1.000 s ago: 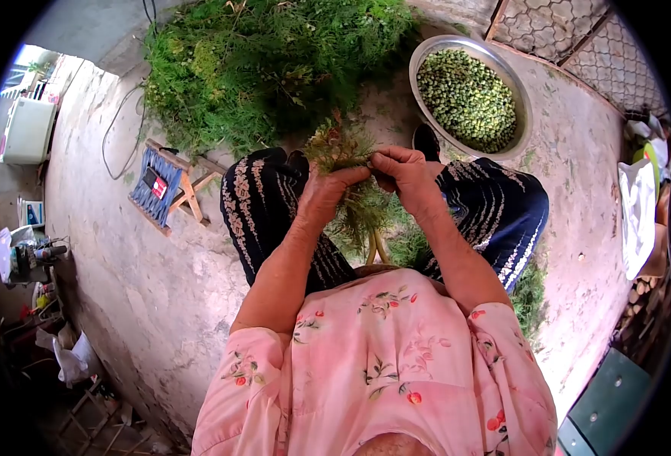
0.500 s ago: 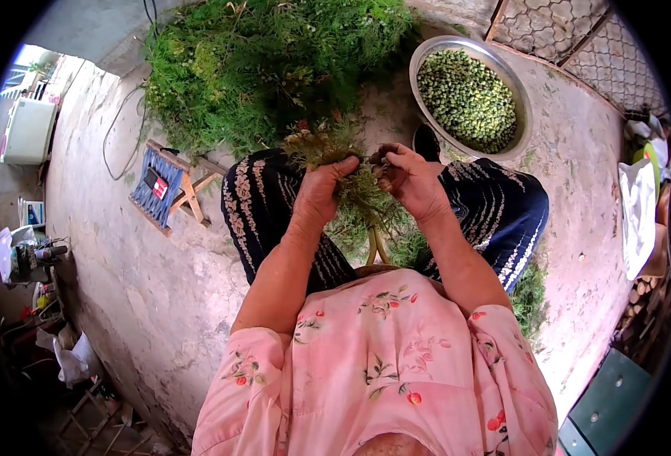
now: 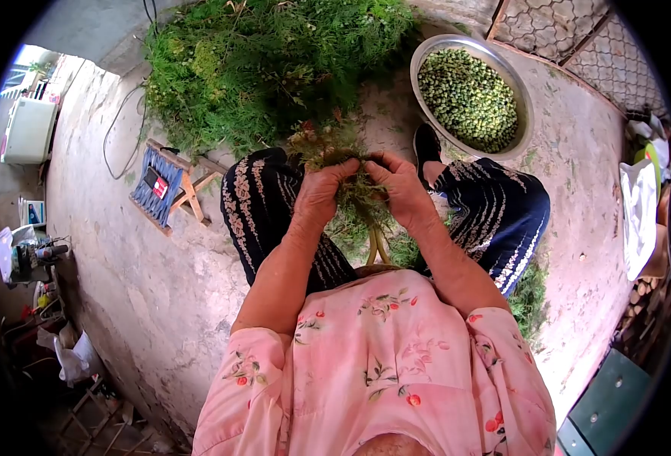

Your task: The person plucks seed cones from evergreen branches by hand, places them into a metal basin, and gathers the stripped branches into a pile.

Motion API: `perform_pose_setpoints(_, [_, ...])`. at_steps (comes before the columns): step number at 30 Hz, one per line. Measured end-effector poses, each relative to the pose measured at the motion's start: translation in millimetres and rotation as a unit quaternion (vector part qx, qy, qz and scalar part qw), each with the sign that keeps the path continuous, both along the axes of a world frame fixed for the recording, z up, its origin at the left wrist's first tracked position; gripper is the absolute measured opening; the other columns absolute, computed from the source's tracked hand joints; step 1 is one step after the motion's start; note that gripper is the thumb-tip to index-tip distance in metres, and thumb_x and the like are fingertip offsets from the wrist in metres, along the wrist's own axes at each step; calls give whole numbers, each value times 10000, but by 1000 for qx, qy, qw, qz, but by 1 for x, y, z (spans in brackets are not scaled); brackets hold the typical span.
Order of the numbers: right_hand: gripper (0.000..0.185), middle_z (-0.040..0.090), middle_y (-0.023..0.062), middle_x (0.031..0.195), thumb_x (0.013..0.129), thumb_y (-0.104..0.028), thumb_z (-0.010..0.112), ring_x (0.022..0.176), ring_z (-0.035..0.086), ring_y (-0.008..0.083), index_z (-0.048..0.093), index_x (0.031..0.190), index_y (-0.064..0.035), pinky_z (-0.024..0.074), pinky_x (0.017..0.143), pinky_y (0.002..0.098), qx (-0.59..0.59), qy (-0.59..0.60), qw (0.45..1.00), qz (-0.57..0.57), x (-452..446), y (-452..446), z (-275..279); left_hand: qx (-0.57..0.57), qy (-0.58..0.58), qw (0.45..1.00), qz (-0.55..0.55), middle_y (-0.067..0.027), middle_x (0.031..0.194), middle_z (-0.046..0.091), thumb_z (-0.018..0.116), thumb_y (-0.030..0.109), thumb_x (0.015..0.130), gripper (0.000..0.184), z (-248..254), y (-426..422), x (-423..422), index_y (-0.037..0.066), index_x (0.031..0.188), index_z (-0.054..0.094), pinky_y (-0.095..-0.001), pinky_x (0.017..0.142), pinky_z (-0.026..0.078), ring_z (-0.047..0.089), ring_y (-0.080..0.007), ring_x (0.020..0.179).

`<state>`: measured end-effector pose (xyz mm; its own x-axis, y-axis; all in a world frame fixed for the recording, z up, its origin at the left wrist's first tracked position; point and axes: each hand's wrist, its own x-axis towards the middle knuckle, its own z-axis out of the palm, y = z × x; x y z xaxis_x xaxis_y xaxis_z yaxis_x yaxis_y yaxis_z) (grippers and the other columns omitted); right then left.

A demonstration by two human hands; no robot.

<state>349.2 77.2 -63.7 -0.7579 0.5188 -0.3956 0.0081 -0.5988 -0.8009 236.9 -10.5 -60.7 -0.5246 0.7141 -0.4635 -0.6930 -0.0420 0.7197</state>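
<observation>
Between my knees I hold a feathery green sprig (image 3: 364, 199) of what looks like a conifer, its tips partly brownish. My left hand (image 3: 320, 194) is closed around it, thumb on top. From the other side, my right hand (image 3: 407, 191) pinches the sprig with thumb and forefinger, the two hands' fingertips nearly meeting. Whatever small piece may be in the right fingertips is hidden. Ahead of the hands lies a large heap of green branches (image 3: 267, 83). At the upper right stands a metal basin (image 3: 527, 129) with many small green cones or pods (image 3: 468, 99).
A small folding stool (image 3: 157, 190) with a dark and red item on it stands at the left. Loose greenery (image 3: 529, 304) lies on the concrete floor (image 3: 153, 281) by my right leg. Wire mesh panels (image 3: 555, 30) lean beyond the basin. White bags (image 3: 639, 216) hang at the right.
My right hand has moved slightly left, its fingers now at the sprig beside my left thumb. My left hand has stayed nearly still. My right foot shows more, beside the basin.
</observation>
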Motion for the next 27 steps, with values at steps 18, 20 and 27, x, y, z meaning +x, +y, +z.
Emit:
perform_pose_setpoints(18, [121, 533, 152, 854, 815, -50, 476, 766, 524, 246, 463, 902, 34, 456, 721, 360, -232, 144, 933, -236, 42, 120, -42, -118, 120, 982, -86, -55, 958, 576, 687, 129, 717, 418, 4, 1, 5, 32, 1077, 497, -298, 706, 440, 540, -166, 837])
perform_pose_setpoints(20, [204, 499, 226, 1000, 853, -81, 446, 886, 506, 306, 426, 981, 77, 430, 843, 416, -243, 210, 873, -367, 50, 160, -25, -102, 100, 985, -101, -62, 1041, 551, 695, 164, 720, 563, 11, 0, 9, 36, 1189, 410, -295, 781, 411, 517, -163, 920])
perform_pose_setpoints(27, [279, 471, 251, 1055, 873, -67, 438, 998, 484, 362, 385, 1095, 93, 429, 901, 442, -145, 167, 875, -430, 79, 202, -33, -98, 157, 978, -94, -40, 1003, 561, 690, 275, 729, 614, -15, -4, 5, 29, 1212, 401, -253, 765, 379, 497, -135, 890])
